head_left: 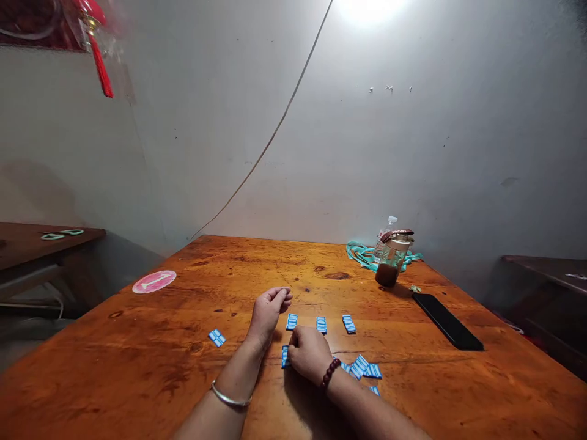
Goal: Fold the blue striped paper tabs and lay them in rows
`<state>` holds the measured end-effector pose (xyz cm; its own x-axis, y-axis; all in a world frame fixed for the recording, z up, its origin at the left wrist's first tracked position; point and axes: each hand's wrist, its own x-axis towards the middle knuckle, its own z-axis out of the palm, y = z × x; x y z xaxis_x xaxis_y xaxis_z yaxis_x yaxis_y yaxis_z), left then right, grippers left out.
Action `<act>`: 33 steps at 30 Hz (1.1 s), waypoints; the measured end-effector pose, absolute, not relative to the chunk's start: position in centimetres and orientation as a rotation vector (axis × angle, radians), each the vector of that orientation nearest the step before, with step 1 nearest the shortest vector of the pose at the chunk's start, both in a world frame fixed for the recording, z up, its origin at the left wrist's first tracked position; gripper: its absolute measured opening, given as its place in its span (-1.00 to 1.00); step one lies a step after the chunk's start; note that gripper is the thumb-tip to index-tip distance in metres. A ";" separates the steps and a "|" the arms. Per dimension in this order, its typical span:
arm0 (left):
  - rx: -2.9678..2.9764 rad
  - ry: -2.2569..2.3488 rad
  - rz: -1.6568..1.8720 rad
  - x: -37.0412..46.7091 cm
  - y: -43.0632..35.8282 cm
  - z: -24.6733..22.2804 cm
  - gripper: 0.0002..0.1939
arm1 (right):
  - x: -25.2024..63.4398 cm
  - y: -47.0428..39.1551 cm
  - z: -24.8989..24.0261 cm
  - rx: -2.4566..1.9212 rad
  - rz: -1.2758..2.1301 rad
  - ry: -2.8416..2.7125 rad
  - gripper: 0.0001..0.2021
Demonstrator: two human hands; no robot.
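On the wooden table [183, 360], my left hand [270, 311] is raised, thumb and fingers pressed together; whatever they hold, if anything, is too small to make out. Beside its fingertips lies a blue-and-white piece [292, 321]. My right hand [312, 353] is closed, its fingertips at another blue-and-white piece [285, 357], partly covered; whether it grips that piece is hidden. Two more pieces lie beyond my right hand, one in the middle [321, 324] and one to the right [349, 324]. A loose cluster [360, 366] spreads past my right wrist. A single piece [217, 337] is left of my left forearm.
A black phone [447, 321] lies at the right. Behind it stand a cup with dark liquid [392, 263] and a clear bottle [380, 244], with turquoise ribbon [362, 255] around them. A pink oval card [155, 282] lies near the left edge.
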<state>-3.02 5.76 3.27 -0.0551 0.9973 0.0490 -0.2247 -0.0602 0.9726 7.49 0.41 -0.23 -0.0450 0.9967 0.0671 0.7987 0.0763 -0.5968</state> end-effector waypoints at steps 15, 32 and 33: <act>1.111 1.055 1.345 -2.7 5.8 2.7 -0.69 | 8.5 -0.1 1.0 -1.703 0.468 -1.980 -0.69; 1.792 1.103 1.117 0.3 3.0 2.4 -0.75 | 18.2 -2.0 0.7 -1.573 0.510 -2.246 -0.89; 1.790 1.113 1.114 0.2 3.1 2.3 -0.75 | 18.2 -2.0 0.6 -1.571 0.506 -2.251 -0.89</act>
